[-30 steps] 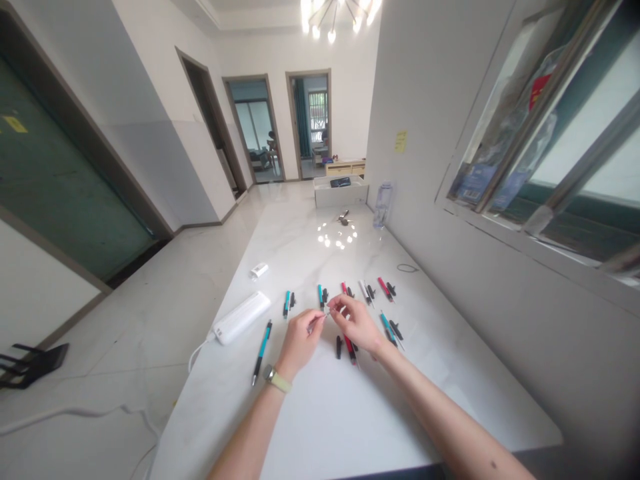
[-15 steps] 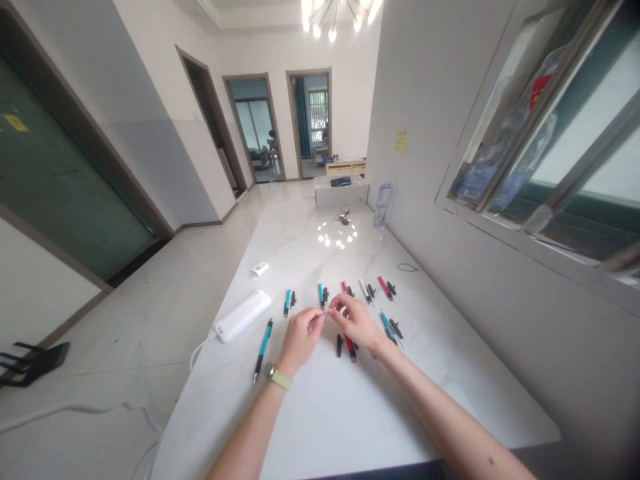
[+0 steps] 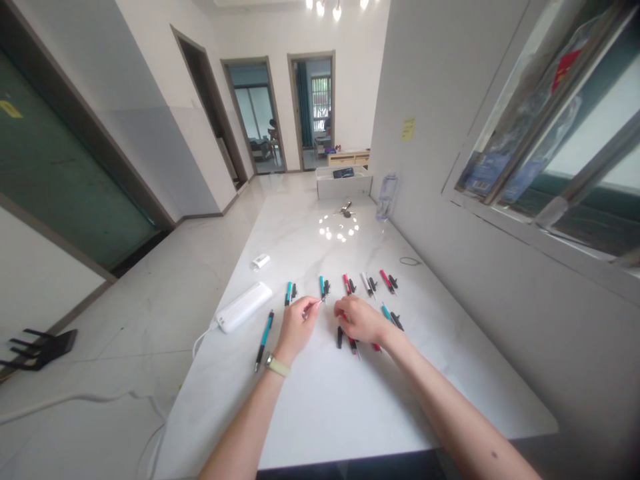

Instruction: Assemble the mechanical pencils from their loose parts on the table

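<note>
**Thin Silver Rod Pinched Over Rows of Dismantled Pens**

The left hand (image 3: pixel 299 327) pinches a thin silver rod (image 3: pixel 313 309), too small to identify further, just beside a teal pen barrel (image 3: pixel 322 287) on a white marble table (image 3: pixel 320 413). The right hand (image 3: pixel 361 320), well apart from the left, curls low over a black pen part (image 3: pixel 340 337) and a red pen barrel (image 3: pixel 353 346); whether it grips anything cannot be told. A slackened pinch could drop the slim rod, letting it roll among similar parts. The low right hand could also nudge neighbouring pieces out of their tidy pairs.
</note>
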`<control>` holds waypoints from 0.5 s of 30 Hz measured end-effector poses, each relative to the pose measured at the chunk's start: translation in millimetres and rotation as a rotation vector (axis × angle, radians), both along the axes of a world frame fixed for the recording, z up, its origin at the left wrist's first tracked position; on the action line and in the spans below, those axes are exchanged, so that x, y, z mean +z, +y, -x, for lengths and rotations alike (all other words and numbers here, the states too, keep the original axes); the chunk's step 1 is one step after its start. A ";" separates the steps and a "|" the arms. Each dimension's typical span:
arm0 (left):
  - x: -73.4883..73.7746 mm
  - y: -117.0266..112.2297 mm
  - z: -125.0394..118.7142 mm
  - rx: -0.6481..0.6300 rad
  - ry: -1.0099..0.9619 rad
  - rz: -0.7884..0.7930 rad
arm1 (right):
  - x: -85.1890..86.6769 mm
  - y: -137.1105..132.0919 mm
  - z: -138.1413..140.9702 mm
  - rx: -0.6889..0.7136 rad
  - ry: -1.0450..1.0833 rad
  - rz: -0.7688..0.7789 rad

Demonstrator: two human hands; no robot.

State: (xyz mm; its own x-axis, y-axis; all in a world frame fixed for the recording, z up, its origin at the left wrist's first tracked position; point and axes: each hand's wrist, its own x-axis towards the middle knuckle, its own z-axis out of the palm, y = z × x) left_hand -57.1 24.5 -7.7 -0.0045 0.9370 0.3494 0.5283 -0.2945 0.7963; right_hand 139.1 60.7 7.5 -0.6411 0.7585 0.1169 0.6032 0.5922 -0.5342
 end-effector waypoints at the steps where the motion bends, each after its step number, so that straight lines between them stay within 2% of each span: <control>1: 0.3 0.1 0.2 0.005 0.001 -0.002 | -1.1 -1.8 0.1 0.053 -0.025 0.005; 3: 0.8 -0.1 -0.1 0.007 -0.002 -0.008 | -2.6 -5.8 1.0 0.119 -0.064 0.024; 7: 0.7 -1.1 -2.7 -0.007 -0.007 -0.018 | -4.0 -11.3 2.6 0.153 -0.135 0.103; 11: -1.3 -1.1 -5.5 -0.021 0.000 -0.025 | -7.2 -11.3 5.5 0.138 -0.150 0.126; 15: -2.7 -0.6 -5.8 -0.027 0.010 -0.027 | -9.7 -12.2 13.1 0.063 -0.123 0.072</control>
State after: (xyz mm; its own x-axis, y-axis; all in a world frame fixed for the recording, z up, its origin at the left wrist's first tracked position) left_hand -51.3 23.9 -10.4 0.0238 0.9271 0.3740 0.5275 -0.3295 0.7830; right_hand 126.0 48.5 -2.2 -0.6936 0.7201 -0.0187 0.6298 0.5936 -0.5010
